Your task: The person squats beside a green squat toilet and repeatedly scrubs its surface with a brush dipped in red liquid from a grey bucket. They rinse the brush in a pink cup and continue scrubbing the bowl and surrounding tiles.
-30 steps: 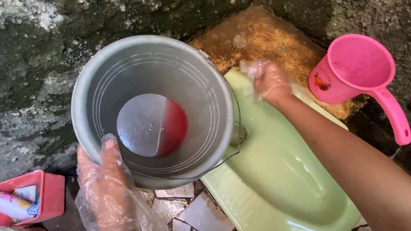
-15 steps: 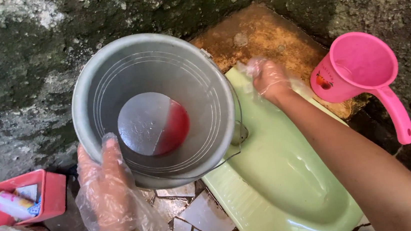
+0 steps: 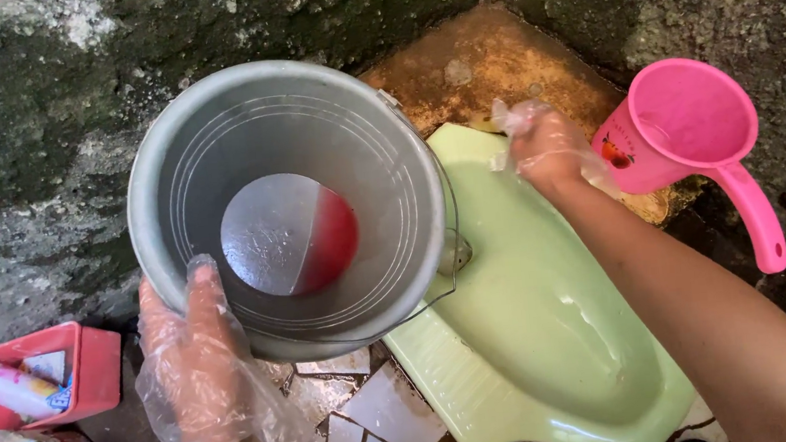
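Against the mossy stone wall, the gloved left hand point(image 3: 197, 360) grips the near rim of a tilted grey metal bucket point(image 3: 288, 207). Beside it, the gloved right hand point(image 3: 547, 146) is clenched on the far rim of the pale green squat toilet pan point(image 3: 529, 333), near a pink dipper point(image 3: 688, 140).

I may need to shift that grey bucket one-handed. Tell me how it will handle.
The grey metal bucket is probably light: only a shallow red puddle sits inside. It looks rigid. Tilted under the gloved left hand, it could tip, and the loose plastic glove may slip on the rim.
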